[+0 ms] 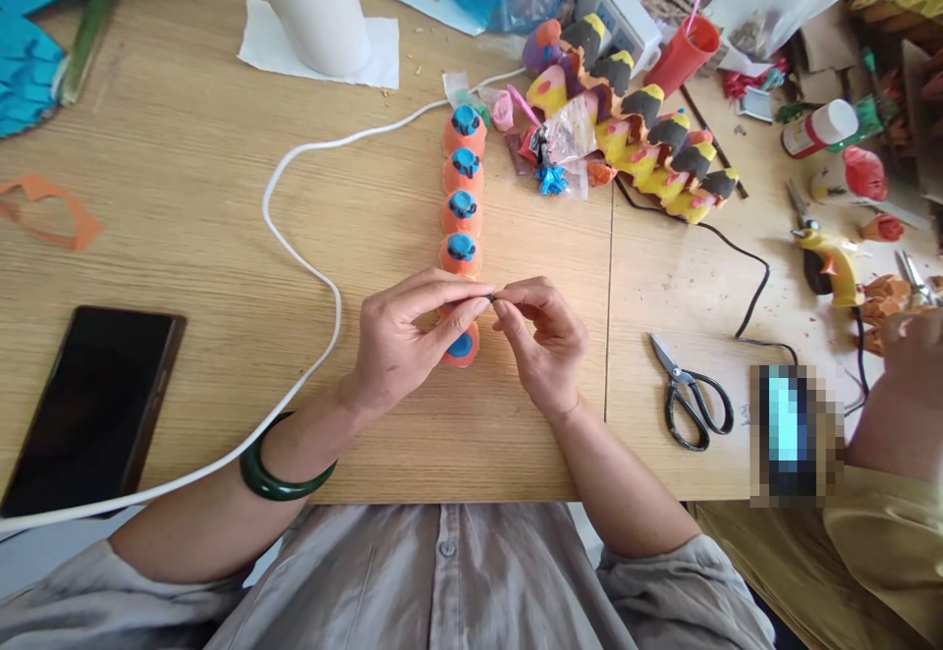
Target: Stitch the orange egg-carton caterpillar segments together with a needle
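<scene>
A row of orange cups, like an egg-carton strip [464, 179], stands on the table in front of me. Flat blue pieces top the cups, and the farther ones carry thin black marks. My left hand [409, 331] and my right hand [543, 341] meet above the near end of the strip, thumbs and fingertips pinched. Between them they hold a tiny black piece [492, 297], possibly clay. On the nearest cup, a blue disc [461, 346] shows without black marks; my left hand partly covers the cup behind it.
Black-handled scissors [693, 395] lie right of my hands; a phone [92, 414] and white cable [339, 306] lie left. Painted carton strips [655, 139], a red cup [682, 51] and a yellow glue gun [832, 257] are farther right. Another person's hand [914, 365] is at the right edge.
</scene>
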### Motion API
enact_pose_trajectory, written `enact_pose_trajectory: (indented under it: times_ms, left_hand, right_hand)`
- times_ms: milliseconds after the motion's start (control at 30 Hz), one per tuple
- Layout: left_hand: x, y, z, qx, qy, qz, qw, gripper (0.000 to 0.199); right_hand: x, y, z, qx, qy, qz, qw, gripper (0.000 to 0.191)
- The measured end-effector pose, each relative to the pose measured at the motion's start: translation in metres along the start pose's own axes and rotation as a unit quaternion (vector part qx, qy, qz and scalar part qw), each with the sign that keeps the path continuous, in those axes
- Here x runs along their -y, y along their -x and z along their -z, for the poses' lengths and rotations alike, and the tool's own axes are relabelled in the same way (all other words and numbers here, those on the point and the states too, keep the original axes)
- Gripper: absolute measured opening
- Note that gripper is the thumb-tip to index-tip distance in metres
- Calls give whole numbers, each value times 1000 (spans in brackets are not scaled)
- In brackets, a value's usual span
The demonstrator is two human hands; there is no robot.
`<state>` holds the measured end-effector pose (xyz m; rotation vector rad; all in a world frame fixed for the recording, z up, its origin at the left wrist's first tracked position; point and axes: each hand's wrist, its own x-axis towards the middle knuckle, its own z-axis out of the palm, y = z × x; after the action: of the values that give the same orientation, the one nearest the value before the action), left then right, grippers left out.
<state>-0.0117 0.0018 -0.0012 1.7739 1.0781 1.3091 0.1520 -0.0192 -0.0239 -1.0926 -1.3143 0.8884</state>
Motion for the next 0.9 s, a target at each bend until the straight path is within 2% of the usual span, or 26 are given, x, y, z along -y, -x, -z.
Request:
enact_pose_trajectory:
  times_ms: [133, 267, 467, 667, 900]
  left_hand:
    - [0, 0, 0, -2, -8, 9, 1000, 12]
    - [1, 1, 1, 2, -1, 10, 1000, 12]
    - [0, 0, 0, 18, 29, 48, 998, 17]
    - [2, -1, 2, 9, -4, 27, 1000, 10]
    - [3, -4, 3, -53, 65, 129, 988, 16]
  right_hand:
    - [1, -1, 0, 5, -4, -24, 1000, 9]
    - [0, -1, -1, 4, -7, -2, 1000, 3]
    - [-2, 0, 0, 6, -5, -26, 1000, 9]
    - [2, -4, -3, 4, -107, -105, 989, 17]
    - [-2, -10, -2, -43, -193, -214, 957, 32]
